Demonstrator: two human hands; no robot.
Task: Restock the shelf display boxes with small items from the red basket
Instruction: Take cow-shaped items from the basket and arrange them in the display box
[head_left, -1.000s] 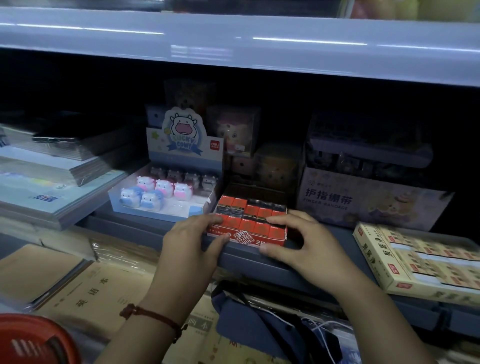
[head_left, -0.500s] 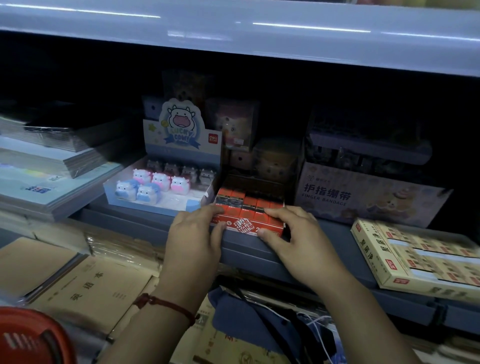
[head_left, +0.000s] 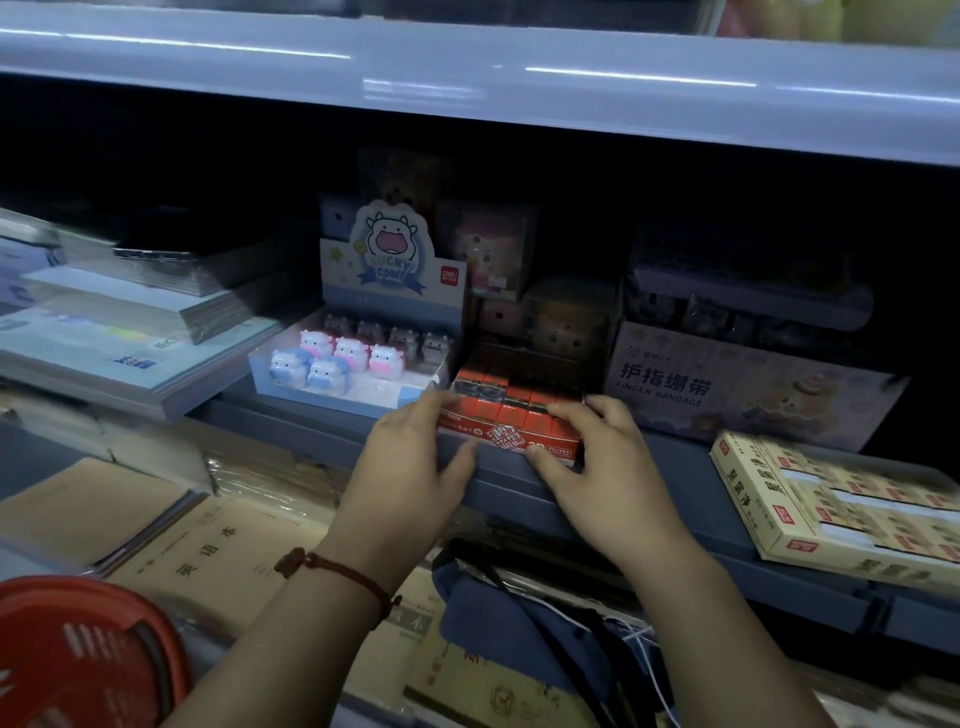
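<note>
While left hand and right hand grip glossy red rectangular display box, fingers curl over its corners.

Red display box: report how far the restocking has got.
Done: red display box looks full. In hand: left hand and right hand grip its ends at the shelf edge. Left: cow display box has bare front space; red basket contents hidden.

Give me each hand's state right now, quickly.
Left hand: grips the left end of the red display box, thumb on its front.
Right hand: grips the same box's right end, thumb on its front.
</note>
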